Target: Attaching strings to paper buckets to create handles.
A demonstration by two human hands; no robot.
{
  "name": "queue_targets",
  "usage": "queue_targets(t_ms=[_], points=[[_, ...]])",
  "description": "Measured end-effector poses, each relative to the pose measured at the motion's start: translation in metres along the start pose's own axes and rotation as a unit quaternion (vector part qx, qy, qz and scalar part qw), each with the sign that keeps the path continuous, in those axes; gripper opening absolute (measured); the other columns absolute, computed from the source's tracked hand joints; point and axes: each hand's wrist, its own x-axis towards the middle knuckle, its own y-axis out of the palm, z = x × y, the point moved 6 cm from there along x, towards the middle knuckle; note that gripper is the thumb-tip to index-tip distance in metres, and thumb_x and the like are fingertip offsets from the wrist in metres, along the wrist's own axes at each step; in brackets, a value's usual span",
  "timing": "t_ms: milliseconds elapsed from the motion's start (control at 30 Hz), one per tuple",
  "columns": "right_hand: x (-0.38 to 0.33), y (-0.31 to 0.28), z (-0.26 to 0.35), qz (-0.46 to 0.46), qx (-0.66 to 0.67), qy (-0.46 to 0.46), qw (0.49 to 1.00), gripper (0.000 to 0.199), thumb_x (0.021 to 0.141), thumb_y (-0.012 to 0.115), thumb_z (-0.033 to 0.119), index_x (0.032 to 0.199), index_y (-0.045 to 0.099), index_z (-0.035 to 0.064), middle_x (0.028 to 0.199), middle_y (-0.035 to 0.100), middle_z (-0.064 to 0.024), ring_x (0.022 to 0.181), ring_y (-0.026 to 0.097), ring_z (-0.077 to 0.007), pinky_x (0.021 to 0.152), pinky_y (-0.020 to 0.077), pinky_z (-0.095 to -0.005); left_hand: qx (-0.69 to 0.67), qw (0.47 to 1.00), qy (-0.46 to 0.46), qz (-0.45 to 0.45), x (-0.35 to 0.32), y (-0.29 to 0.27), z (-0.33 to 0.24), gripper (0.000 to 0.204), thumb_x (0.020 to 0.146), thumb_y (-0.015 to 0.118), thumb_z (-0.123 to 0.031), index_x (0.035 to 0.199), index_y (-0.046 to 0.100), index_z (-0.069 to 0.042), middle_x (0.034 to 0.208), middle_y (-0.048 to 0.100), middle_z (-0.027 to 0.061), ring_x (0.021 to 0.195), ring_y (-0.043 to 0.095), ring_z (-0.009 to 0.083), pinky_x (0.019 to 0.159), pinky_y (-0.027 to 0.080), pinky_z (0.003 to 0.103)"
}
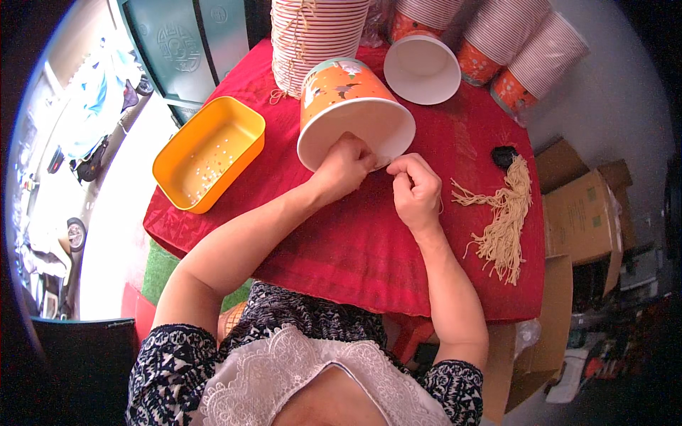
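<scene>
An orange printed paper bucket (342, 89) lies tipped on its side, its white mouth facing me. My left hand (344, 166) reaches into that mouth with curled fingers, gripping the bucket at its lower rim. Just right of the rim, my right hand (418, 190) is closed in a pinch. A thin strand of cord (441, 206) shows beside it; most of the strand is hidden by the fingers. A bundle of beige cords (510, 227) lies farther right, its top at a black tie. What passes between the fingertips at the rim is too small to make out.
A yellow tub (248, 148) with small white bits stands at the left on the red tablecloth (341, 273). A tall stack of paper buckets (317, 42), a single bucket (422, 69) and further stacks (501, 35) line the back. Cardboard boxes (581, 220) sit beyond the right edge.
</scene>
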Motion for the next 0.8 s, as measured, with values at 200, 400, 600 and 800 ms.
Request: queue_targets(t_ms=[200, 400, 600, 800], points=[[0.005, -0.004, 0.005, 0.003, 0.0, 0.002, 1.0, 0.011, 0.076, 0.052, -0.007, 0.081, 0.06, -0.0024, 0.081, 0.062, -0.0151, 0.074, 0.063, -0.031, 0.066, 0.0516, -0.0377, -0.048, 0.998, -0.029, 0.017, -0.001, 0.0, -0.004, 0.025, 0.083, 0.065, -0.009, 0.066, 0.057, 0.008, 0.053, 0.053, 0.0107, 0.045, 0.051, 0.0162, 0.044, 0.043, 0.036], [0.001, 0.003, 0.005, 0.052, -0.141, -0.006, 0.989, 0.014, 0.079, 0.062, 0.0, 0.093, 0.061, 0.0002, 0.09, 0.058, -0.016, 0.078, 0.062, -0.0355, 0.068, 0.0522, -0.0436, -0.061, 0.996, -0.049, 0.039, -0.002, 0.001, -0.003, 0.027, 0.088, 0.065, -0.011, 0.068, 0.059, 0.007, 0.053, 0.053, 0.0066, 0.044, 0.052, 0.0145, 0.041, 0.041, 0.031], [-0.001, 0.008, 0.009, 0.072, -0.231, -0.057, 0.969, 0.015, 0.079, 0.067, 0.001, 0.093, 0.062, 0.0007, 0.089, 0.055, -0.0143, 0.079, 0.062, -0.0352, 0.066, 0.0518, -0.0432, -0.073, 0.995, -0.042, 0.058, -0.004, 0.0, -0.011, 0.026, 0.089, 0.063, -0.011, 0.071, 0.061, 0.008, 0.059, 0.056, 0.0089, 0.048, 0.055, 0.0156, 0.044, 0.045, 0.032], [-0.001, 0.018, 0.008, 0.073, -0.281, -0.135, 0.948, 0.004, 0.076, 0.056, -0.002, 0.078, 0.054, -0.0002, 0.081, 0.05, -0.0154, 0.076, 0.06, -0.0329, 0.06, 0.0536, -0.0403, -0.128, 0.99, -0.044, 0.035, 0.0, 0.0, 0.003, 0.025, 0.088, 0.055, -0.009, 0.071, 0.06, 0.009, 0.061, 0.058, 0.0092, 0.05, 0.057, 0.0178, 0.048, 0.049, 0.032]])
